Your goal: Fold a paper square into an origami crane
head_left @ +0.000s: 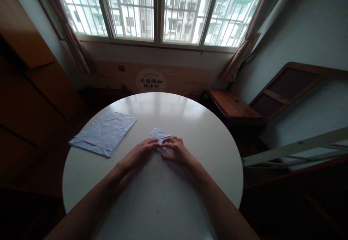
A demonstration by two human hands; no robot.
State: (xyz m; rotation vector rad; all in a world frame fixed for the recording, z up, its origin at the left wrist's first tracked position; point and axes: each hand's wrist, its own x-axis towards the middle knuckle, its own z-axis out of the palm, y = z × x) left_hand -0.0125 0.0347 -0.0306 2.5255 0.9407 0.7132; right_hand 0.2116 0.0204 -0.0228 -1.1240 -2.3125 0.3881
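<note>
A small folded piece of pale blue-white paper (160, 132) lies on the white round table (157, 193), between my two hands. My left hand (145, 148) rests on its left edge, with the fingertips pressed together on the paper. My right hand (176, 149) grips its right side, thumb below and fingers curled over the top. Part of the paper is hidden under the fingers. To the left, a stack of larger creased sheets of the same pale paper (104, 133) lies near the table's edge, apart from both hands.
Beyond the table, a printed panel (187, 75) stands under the barred window (133, 11). A wooden bench (233, 104) is at the back right, with a pale metal frame (296, 147) nearer on the right. Wooden cabinets (46, 87) line the left side.
</note>
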